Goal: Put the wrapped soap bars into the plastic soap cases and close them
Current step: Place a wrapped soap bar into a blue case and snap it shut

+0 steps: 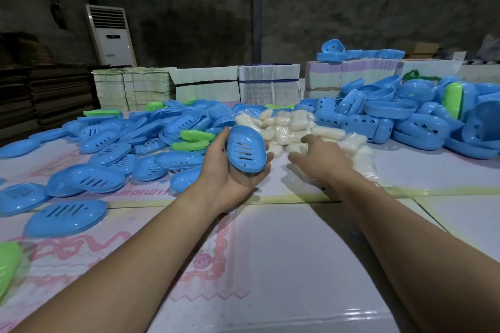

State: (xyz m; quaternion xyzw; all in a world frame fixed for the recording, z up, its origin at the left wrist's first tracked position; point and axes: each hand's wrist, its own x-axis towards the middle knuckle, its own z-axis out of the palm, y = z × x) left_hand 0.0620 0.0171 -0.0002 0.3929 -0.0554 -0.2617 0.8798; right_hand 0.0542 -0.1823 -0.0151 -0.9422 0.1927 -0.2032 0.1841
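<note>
Left hand point(232, 170): turned palm up, fingers and thumb curled round a blue soap case point(246, 149), which is held slotted side up above the desk point(284, 251).
Right hand point(319, 155): stretched palm down, fingers spread and loosely bent; nothing is gripped, and the fingertips are seen at the near edge of the soap pile.
Wrapped soap bars point(292, 127): heaped in clear film at mid-desk, just beyond both hands.
Slotted blue pieces point(113, 149): scattered at left, a few green pieces point(193, 139) among them.
Blue case shells point(411, 119): piled at right.
Stacked flat cartons point(205, 85): lined along the far edge.
</note>
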